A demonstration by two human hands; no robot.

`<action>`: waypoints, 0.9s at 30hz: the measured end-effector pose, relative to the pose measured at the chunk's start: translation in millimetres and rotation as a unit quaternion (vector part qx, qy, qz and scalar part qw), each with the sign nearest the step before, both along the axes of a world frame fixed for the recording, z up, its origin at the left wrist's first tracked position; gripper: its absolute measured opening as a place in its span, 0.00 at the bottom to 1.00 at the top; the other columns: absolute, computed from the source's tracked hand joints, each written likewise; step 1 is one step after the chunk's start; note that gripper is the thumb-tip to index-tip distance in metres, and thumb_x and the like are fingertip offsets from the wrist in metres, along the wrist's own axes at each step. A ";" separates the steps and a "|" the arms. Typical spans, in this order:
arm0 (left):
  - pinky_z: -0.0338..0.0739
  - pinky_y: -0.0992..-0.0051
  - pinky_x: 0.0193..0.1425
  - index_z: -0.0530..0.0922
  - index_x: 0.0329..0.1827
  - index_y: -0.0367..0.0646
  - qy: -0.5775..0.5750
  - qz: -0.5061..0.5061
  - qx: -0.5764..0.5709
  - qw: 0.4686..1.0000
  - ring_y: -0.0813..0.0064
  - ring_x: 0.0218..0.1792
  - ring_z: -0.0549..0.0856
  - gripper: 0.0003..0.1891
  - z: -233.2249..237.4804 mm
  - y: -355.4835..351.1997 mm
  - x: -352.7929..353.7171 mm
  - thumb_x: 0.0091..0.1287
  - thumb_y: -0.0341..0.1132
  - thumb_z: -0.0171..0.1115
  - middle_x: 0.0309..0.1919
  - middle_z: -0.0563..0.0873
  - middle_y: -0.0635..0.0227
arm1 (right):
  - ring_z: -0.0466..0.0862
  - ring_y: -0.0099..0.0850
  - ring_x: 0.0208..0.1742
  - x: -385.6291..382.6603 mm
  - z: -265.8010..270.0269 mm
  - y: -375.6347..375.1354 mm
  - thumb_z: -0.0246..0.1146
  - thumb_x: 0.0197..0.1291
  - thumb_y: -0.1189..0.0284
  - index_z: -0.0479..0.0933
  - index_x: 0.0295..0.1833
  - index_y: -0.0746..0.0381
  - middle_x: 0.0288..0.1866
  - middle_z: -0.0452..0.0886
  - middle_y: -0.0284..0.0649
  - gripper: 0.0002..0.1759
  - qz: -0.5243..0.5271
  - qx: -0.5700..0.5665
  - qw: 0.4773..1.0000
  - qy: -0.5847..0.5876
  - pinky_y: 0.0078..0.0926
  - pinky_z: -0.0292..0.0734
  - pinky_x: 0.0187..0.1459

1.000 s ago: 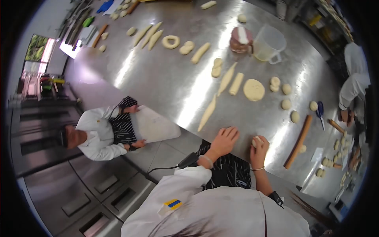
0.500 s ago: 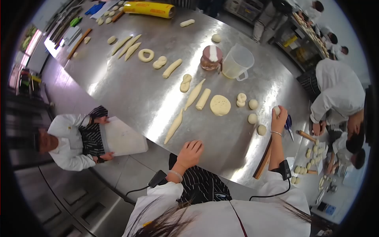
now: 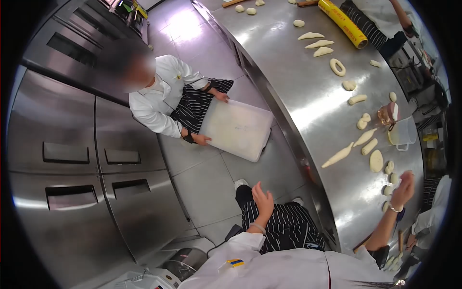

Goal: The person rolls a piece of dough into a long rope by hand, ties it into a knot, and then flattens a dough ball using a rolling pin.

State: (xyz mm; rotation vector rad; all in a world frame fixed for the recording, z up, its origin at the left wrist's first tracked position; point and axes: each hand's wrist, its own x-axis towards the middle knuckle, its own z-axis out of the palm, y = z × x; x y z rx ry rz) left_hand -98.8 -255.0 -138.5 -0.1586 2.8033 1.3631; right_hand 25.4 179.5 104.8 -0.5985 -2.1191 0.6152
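Observation:
My left hand (image 3: pixel 262 200) is off the table, raised over my striped apron (image 3: pixel 286 224) with its fingers stretched and apart, holding nothing. My right hand (image 3: pixel 403 190) is over the right part of the steel table (image 3: pixel 308 91), right beside several dough balls (image 3: pixel 387 190). Its fingers are smeared, and I cannot tell whether a dough ball is in them. Near it lie a knotted dough piece (image 3: pixel 389 167), a flat dough disc (image 3: pixel 376 161), a short dough roll (image 3: pixel 369 146) and a long tapered dough strip (image 3: pixel 338 155).
A person (image 3: pixel 163 96) in a white jacket stands at my left, holding a pale plastic tub (image 3: pixel 236 130). Steel cabinets (image 3: pixel 53 125) line the wall behind. A plastic jug (image 3: pixel 402 132), a lidded jar (image 3: pixel 386 114), a dough ring (image 3: pixel 338 67) and a yellow film roll (image 3: pixel 342 23) are on the table.
My view has swung left towards the person with the tub. My left hand has lifted away from the table edge. My right hand, earlier on a dough ball, stays near the dough balls.

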 end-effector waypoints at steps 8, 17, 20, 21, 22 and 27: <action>0.72 0.61 0.63 0.70 0.65 0.34 -0.272 0.080 0.130 0.950 0.52 0.60 0.77 0.27 -227.0 -125.1 -106.0 0.68 0.42 0.62 0.60 0.76 0.44 | 0.71 0.43 0.68 -249.5 -355.7 -372.6 0.77 0.47 0.63 0.45 0.78 0.64 0.73 0.57 0.55 0.60 0.264 -0.372 0.823 -0.339 0.38 0.67 0.67; 0.52 0.63 0.77 0.49 0.76 0.34 -0.324 0.289 0.408 0.803 0.59 0.74 0.60 0.44 -428.2 -145.7 -204.6 0.69 0.50 0.63 0.74 0.59 0.50 | 0.67 0.46 0.71 -302.9 -675.2 -335.8 0.74 0.54 0.58 0.50 0.74 0.75 0.71 0.65 0.58 0.54 0.033 -0.641 0.682 -0.350 0.38 0.64 0.69; 0.66 0.64 0.69 0.57 0.74 0.37 -0.196 0.206 0.562 0.777 0.63 0.66 0.72 0.35 -454.6 -148.4 -253.8 0.71 0.41 0.62 0.67 0.71 0.56 | 0.74 0.42 0.64 -294.3 -699.7 -341.9 0.72 0.58 0.64 0.60 0.69 0.74 0.64 0.74 0.52 0.41 0.076 -0.692 0.676 -0.240 0.38 0.69 0.65; 0.66 0.64 0.69 0.57 0.74 0.37 -0.201 0.208 0.567 0.771 0.63 0.66 0.72 0.35 -454.3 -148.2 -266.2 0.71 0.41 0.62 0.67 0.71 0.56 | 0.77 0.40 0.60 -290.1 -702.4 -344.3 0.70 0.59 0.67 0.65 0.66 0.73 0.60 0.77 0.49 0.35 0.056 -0.691 0.689 -0.212 0.37 0.72 0.62; 0.70 0.65 0.66 0.60 0.72 0.37 -0.191 0.216 0.536 0.793 0.65 0.62 0.75 0.31 -450.9 -150.8 -277.2 0.71 0.39 0.62 0.64 0.74 0.58 | 0.77 0.40 0.60 -286.3 -706.8 -345.6 0.70 0.59 0.67 0.65 0.66 0.73 0.60 0.77 0.49 0.35 0.055 -0.687 0.691 -0.217 0.37 0.72 0.62; 0.74 0.67 0.60 0.67 0.67 0.38 -0.197 0.282 0.468 0.814 0.67 0.56 0.79 0.26 -428.0 -145.3 -286.3 0.71 0.38 0.62 0.58 0.79 0.61 | 0.81 0.34 0.50 -293.8 -704.3 -351.8 0.73 0.57 0.57 0.74 0.57 0.72 0.51 0.83 0.46 0.33 -0.016 -0.713 0.665 -0.223 0.32 0.75 0.52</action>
